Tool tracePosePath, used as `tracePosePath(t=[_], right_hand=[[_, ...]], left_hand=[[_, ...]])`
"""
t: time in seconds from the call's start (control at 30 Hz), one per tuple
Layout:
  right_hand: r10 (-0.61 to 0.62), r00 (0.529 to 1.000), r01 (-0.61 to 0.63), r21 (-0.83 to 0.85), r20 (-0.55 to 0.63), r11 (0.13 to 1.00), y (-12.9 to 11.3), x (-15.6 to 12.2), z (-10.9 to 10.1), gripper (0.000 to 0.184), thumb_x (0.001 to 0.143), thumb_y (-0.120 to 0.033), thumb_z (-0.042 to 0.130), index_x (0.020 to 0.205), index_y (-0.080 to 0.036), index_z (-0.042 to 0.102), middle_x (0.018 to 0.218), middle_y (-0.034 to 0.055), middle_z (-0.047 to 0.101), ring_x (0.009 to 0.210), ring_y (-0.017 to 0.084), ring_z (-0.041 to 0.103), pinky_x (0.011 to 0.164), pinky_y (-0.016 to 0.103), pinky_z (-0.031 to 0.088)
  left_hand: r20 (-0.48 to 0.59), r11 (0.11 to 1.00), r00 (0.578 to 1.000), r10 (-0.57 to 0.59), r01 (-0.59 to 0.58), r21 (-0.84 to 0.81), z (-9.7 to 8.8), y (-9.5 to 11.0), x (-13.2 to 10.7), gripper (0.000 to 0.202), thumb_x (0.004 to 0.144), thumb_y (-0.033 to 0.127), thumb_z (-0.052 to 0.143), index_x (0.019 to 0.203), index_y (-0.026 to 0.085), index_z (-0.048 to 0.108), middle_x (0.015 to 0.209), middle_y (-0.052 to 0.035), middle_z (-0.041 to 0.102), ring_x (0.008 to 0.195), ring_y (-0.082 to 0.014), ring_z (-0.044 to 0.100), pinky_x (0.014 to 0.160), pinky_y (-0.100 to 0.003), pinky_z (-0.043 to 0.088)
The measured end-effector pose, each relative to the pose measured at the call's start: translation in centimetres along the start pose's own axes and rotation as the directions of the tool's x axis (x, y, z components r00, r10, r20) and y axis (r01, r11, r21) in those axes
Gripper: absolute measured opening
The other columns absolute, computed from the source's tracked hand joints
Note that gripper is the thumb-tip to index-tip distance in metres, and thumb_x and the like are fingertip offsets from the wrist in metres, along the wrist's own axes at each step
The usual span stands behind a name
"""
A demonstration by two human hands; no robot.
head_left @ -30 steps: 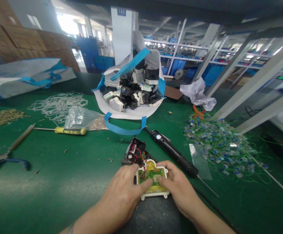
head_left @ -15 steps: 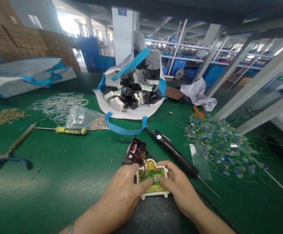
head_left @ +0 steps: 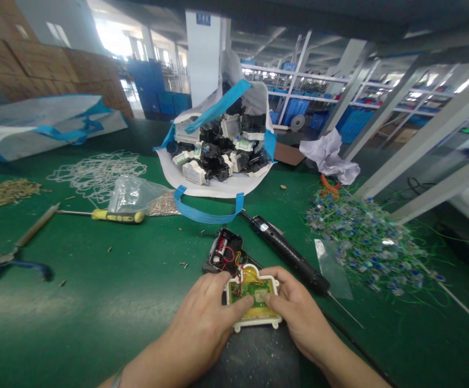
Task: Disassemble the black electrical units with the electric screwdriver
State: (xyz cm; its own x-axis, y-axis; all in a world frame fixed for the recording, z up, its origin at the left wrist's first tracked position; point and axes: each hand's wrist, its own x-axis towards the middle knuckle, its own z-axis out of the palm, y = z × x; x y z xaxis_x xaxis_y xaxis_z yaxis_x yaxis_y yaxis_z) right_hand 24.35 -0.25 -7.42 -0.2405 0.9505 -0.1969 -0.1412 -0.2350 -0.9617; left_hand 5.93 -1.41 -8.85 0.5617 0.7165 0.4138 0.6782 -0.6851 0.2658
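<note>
Between my two hands is a white plastic housing with a green circuit board inside it. My left hand grips its left side, thumb lying on the board. On the opposite side my right hand is closed round the edge, its thumb also pressed on the board. Red and yellow wires run from the board to an open black case just beyond it. A dark block or pad lies below the housing. To the right rests a black electric screwdriver, its bit pointing toward me.
A white bag of black and white units stands behind. At left lie a yellow-handled screwdriver, blue-handled pliers, white cords and small brass-coloured parts. Green-wired seals and metal posts occupy the right.
</note>
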Motion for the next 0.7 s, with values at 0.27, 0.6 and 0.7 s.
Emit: tracePosePath(t=[0.27,0.6,0.7], right_hand=[[-0.014,1.000,0.015,-0.013,0.025,1.000,-0.3,-0.1,-0.1,0.030,0.064,-0.020,0.059,0.091,-0.019,0.046,0.084,0.0008,0.054,0.082,0.021,0.052,0.063,0.026,0.043],[-0.038,0.999,0.039,-0.023,0.027,0.999,-0.1,-0.1,0.0,0.029,0.066,-0.024,0.061,0.090,-0.018,0.048,0.082,0.0014,0.053,0.078,0.021,0.052,0.065,0.027,0.043],[-0.071,0.997,0.071,-0.015,0.012,0.997,0.2,0.0,0.3,0.026,0.066,-0.025,0.062,0.087,-0.019,0.048,0.078,-0.0005,0.054,0.075,0.020,0.053,0.063,0.026,0.042]], left_hand=[[0.005,1.000,1.000,-0.011,0.011,-0.027,-0.3,0.0,0.0,0.043,0.069,0.003,0.042,0.106,0.024,0.049,0.112,-0.0106,0.032,0.097,-0.0255,0.040,0.075,-0.044,0.046],[0.004,0.999,0.999,-0.038,0.038,-0.008,0.1,-0.2,-0.4,0.038,0.070,0.006,0.043,0.104,0.021,0.050,0.114,-0.0116,0.042,0.102,-0.0255,0.043,0.080,-0.042,0.046],[-0.014,1.000,1.000,-0.022,0.022,0.021,0.4,-0.7,-1.1,0.041,0.068,0.006,0.045,0.103,0.025,0.054,0.114,-0.0103,0.046,0.101,-0.0254,0.047,0.079,-0.039,0.048]])
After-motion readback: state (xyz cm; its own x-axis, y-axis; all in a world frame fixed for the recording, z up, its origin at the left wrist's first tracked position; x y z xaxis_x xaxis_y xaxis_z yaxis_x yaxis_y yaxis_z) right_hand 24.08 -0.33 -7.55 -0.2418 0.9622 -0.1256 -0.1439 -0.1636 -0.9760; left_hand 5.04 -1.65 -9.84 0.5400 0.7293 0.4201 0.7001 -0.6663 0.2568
